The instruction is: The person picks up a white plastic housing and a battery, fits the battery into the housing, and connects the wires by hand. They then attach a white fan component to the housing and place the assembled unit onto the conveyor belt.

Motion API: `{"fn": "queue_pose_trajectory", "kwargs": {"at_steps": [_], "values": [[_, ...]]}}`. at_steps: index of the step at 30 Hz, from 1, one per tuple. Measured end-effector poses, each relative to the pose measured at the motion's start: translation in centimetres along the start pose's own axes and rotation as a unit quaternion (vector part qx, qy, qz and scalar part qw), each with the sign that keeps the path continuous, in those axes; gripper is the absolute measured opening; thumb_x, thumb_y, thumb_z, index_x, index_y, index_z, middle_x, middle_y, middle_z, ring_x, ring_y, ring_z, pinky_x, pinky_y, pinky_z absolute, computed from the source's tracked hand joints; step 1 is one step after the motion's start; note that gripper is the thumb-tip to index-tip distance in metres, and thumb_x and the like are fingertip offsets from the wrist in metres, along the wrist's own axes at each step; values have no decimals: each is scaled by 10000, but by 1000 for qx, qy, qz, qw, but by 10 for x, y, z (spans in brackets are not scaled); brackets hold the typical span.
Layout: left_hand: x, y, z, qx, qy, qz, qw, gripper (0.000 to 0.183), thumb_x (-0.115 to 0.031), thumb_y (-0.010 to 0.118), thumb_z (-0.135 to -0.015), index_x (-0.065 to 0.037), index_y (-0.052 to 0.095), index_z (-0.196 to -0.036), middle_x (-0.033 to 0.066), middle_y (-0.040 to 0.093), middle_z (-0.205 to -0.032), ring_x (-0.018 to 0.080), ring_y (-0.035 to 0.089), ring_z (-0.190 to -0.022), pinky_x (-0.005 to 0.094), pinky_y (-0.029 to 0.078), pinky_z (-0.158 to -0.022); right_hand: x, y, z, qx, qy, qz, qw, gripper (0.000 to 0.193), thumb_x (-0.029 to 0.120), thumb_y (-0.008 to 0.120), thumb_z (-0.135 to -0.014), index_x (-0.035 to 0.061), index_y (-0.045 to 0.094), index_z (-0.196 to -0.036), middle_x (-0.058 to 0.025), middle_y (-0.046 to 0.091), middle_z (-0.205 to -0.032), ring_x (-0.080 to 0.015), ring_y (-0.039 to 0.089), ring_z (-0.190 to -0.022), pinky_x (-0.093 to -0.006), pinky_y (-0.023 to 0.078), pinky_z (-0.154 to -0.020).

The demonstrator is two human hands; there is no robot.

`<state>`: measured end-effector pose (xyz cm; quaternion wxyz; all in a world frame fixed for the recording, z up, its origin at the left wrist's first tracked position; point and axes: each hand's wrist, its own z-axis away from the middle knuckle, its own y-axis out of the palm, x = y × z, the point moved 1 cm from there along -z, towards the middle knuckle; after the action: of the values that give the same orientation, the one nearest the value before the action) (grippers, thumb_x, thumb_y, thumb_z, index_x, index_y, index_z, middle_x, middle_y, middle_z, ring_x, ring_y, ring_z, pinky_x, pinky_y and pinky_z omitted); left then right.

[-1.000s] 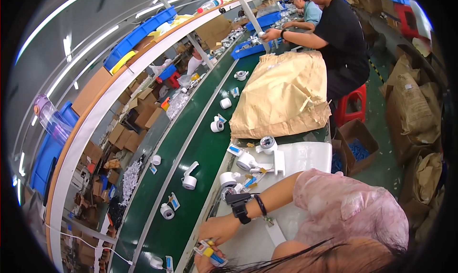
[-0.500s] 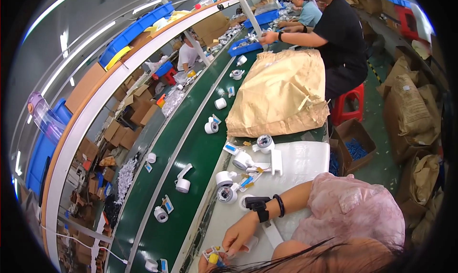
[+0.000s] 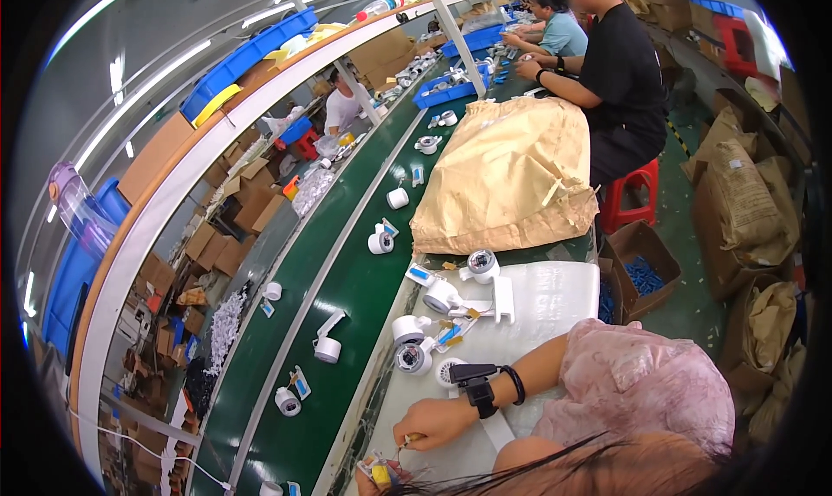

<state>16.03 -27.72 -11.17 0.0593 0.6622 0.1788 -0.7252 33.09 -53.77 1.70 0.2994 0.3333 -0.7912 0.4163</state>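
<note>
At the near end of the white-covered tabletop, a person's right hand pinches a small tan piece just beside a small assembly with a yellow block, which the left hand, mostly cut off from view, seems to grip. White round housings cluster beyond the right wrist; a green conveyor belt runs along the left. Should the hands jerk apart, any thin wires there could tear loose, and a careless forearm sweep might topple a housing.
</note>
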Motion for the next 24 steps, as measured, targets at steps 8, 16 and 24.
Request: {"fn": "queue_pose_trajectory", "kwargs": {"at_steps": [8,16,24], "values": [[-16,49,9,-26,-12,26,999,350,-228,531,-960,13,518,-1212,61,591,-887,127,519,-732,251,422,-595,-7,-1,-2,-142,-22,40,989,107,148,596,-846,61,572,-903,-109,587,-717,-320,578,-688,-427,426,-600],[-60,65,-1,-21,-159,168,973,391,-190,542,-928,-9,404,-1246,164,592,-913,301,614,-737,410,535,-643,-3,4,-1,-128,-140,-7,982,128,129,573,-912,62,621,-1010,-88,606,-876,-293,567,-845,-392,426,-770],[-147,110,30,-85,-49,187,978,331,-60,524,-897,-45,399,-1203,88,578,-790,176,563,-554,290,490,-477,4,8,-1,-112,-123,7,986,130,125,589,-908,69,641,-1013,-77,626,-916,-273,583,-882,-375,446,-820]]}}
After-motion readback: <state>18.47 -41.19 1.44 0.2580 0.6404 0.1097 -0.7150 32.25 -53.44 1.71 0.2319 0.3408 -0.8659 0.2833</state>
